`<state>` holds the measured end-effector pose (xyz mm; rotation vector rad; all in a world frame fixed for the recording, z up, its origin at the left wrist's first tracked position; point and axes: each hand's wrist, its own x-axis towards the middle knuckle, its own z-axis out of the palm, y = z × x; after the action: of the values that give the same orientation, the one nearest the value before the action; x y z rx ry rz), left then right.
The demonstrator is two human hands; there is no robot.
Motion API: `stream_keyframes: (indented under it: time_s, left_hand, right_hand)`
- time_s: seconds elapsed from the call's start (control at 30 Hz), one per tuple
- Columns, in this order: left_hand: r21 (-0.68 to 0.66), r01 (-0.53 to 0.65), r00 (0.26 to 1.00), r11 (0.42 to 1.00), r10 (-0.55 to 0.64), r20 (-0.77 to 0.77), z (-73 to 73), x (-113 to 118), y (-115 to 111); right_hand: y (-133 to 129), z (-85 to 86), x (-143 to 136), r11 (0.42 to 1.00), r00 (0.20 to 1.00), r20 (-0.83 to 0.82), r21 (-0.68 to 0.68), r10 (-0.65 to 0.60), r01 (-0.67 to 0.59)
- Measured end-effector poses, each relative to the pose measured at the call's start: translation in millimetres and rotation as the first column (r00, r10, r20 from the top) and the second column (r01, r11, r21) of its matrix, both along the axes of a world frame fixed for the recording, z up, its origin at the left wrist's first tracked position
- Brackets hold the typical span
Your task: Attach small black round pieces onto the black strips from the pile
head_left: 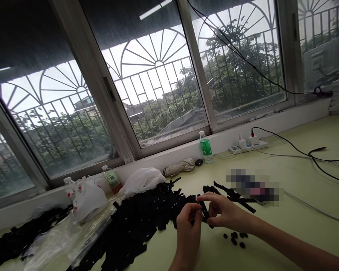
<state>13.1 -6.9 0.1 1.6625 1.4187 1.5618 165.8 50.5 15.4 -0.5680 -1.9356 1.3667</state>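
Observation:
Both hands meet over the table around a short black fabric-like strip [205, 211]. My right hand [228, 213] grips it between thumb and fingers, with the strip slanting down toward the thumb. Curled inward, my left hand [188, 227] pinches at the strip's left edge; its fingertips partly hide what they touch. Several small black round pieces [234, 238] lie on the table just below my right hand. Left of my hands spreads a large heap of black strips [141, 218]. A smaller group of black strips [237, 197] lies behind my right hand.
Along the windowsill stand a green-labelled bottle [206, 147], a second bottle [112, 180], white plastic bags [89, 197] and a folded cloth-like bundle [180, 167]. A power strip [248, 145] with plugs and cables [299, 142] occupies the back right. Clear plastic sheeting [56, 237] lies at left.

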Motion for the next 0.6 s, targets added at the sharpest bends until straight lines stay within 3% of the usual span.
stream_keyframes:
  time_s: [0.33,0.6]
  left_hand:
    - [-0.020,0.027,0.999,0.999,-0.028,-0.040,2.7,4.4,-2.8]
    - [-0.147,0.017,0.965,0.989,0.022,0.263,2.6,-1.4,3.5]
  right_hand:
    - [-2.3,1.4,0.1,1.000,1.000,-0.009,-0.020,0.012,-0.012]
    - [-3.8,6.9,2.0,0.999,1.000,-0.023,-0.036,0.002,-0.003]
